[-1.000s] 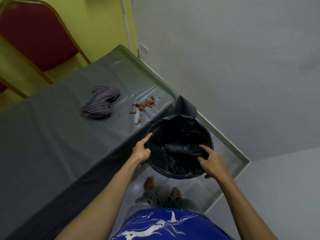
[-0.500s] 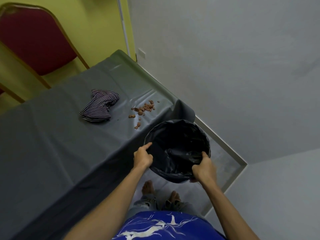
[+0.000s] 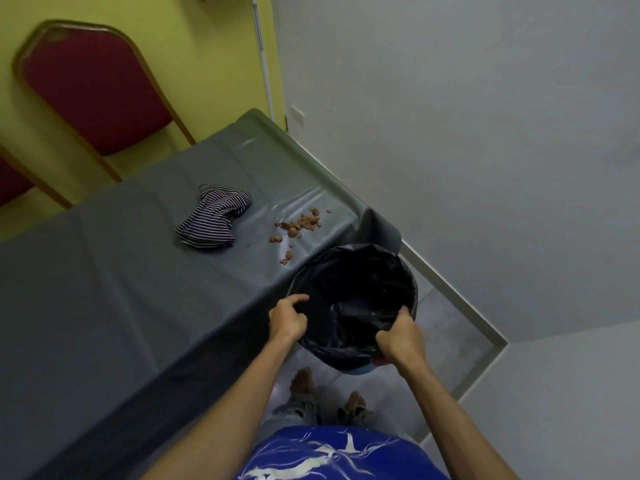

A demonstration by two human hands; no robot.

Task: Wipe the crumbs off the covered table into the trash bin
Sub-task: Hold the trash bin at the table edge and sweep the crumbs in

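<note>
**Both hands hold the lined trash bin at the corner of the table**

We see the left hand (image 3: 287,318) and the right hand (image 3: 398,337) holding the trash bin (image 3: 346,252) by its rim, clear of the floor (image 3: 446,327). The bin is just beside the corner of the grey-covered table (image 3: 104,289); we cannot tell whether it touches the hanging cover. The left fingers (image 3: 299,299) are curled over the bin's left rim, pinching its black liner. The right fingers (image 3: 382,341) are closed round the near right rim, thumb inside.

The crumbs (image 3: 299,225) lie on the table beyond the left fingers, a loose brown scatter. The nearest pieces are just beside the bin's far rim. Between the fingers and the crumbs lie the bin's open mouth and a strip of bare cover. The striped cloth (image 3: 214,216) sits bunched farther left of the left fingers, near the crumbs but apart from them.

Well beyond the left fingers, past the table, a red chair (image 3: 93,88) stands against a yellow wall (image 3: 207,46). A grey wall (image 3: 485,133) rises to the right of the right fingers. Below the fingers we note two bare feet (image 3: 303,381) on the floor and a blue shirt (image 3: 346,455).
</note>
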